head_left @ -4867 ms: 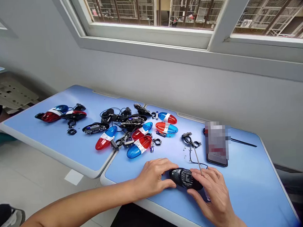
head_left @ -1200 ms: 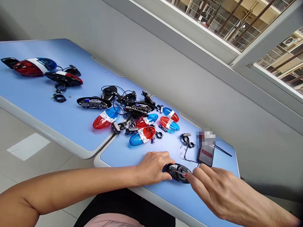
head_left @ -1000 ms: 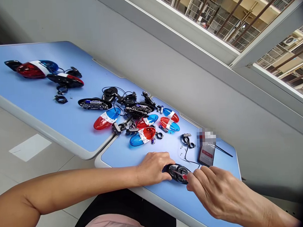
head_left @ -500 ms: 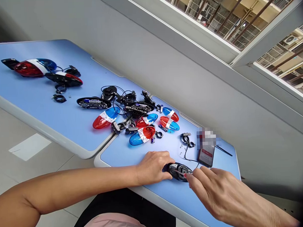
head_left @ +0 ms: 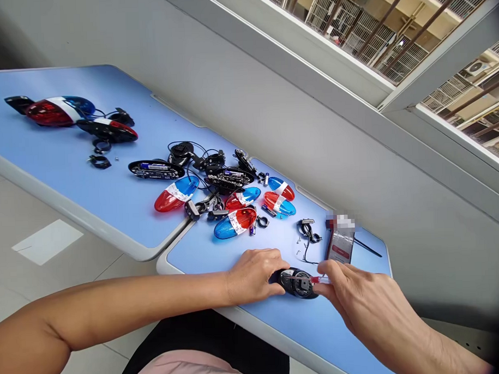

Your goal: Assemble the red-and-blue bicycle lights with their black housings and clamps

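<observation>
A black oval light housing (head_left: pixel 294 287) lies on the blue table close to the front edge. My left hand (head_left: pixel 258 276) grips its left end between thumb and fingers. Pinched in my right hand (head_left: pixel 360 297) is a screwdriver (head_left: pixel 320 280) with a clear and red handle. Its thin shaft reaches leftward over the housing; whether the tip touches a screw is too small to tell. A cable runs from behind the housing toward a black clamp with a button (head_left: pixel 306 226). Several small screws (head_left: pixel 299 248) lie beside that cable.
Red-and-blue lens covers (head_left: pixel 235 223), opened housings with batteries (head_left: pixel 229 178) and black clamps crowd the tables' middle. An assembled light (head_left: pixel 58 111) sits far left. A phone (head_left: pixel 340 244) stands beyond my right hand, with a dark thin stick (head_left: pixel 368 247) beside it. The wall borders the far edge.
My right hand has shifted slightly up and right, and the screwdriver's handle now shows more, lying lower across the housing. My left hand stays on the housing.
</observation>
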Demonstrator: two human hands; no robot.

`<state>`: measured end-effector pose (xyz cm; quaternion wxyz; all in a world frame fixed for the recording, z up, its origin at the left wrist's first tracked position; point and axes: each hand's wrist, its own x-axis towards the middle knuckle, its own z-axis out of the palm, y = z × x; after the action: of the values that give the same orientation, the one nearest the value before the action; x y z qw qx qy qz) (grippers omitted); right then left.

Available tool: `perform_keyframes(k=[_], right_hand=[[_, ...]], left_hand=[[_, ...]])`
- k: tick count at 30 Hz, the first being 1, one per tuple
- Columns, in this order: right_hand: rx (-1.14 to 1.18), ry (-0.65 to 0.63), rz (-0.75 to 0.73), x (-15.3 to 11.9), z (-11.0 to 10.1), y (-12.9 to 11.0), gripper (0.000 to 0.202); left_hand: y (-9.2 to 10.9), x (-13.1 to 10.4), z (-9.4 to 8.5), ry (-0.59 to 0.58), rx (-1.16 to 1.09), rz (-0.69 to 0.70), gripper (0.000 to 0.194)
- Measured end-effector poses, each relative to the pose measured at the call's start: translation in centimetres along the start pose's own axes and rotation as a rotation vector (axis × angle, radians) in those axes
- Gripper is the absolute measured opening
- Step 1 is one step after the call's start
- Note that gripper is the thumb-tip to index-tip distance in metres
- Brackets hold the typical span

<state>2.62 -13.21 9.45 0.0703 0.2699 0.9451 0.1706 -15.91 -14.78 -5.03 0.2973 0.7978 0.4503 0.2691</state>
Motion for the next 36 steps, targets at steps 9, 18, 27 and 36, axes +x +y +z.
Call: perform_keyframes(k=[9,18,27,36], right_hand=[[-0.074,0.000,-0.308,-1.2,0.0,-0.4,0.016],[-0.173,-0.034,-0.024,0.7,0.1,-1.1,0.031],[-0.043,-0.050,-0.237,-0.6,-1.0,-0.8,0.028],[-0.166,-0.044,-0.135,0.0,-0.6,-1.2,0.020]], left_hand=[[0.2,0.1,-0.3,-0.009,-0.018,0.007,0.029],[-0.1,0.0,0.2,0.009,0.018,0.050,0.025],[0.1,0.1,-0.1,0.023,0.003,0.033,0.024],[0.0,0.0,0.1,0.022,0.000,0.047,0.024]])
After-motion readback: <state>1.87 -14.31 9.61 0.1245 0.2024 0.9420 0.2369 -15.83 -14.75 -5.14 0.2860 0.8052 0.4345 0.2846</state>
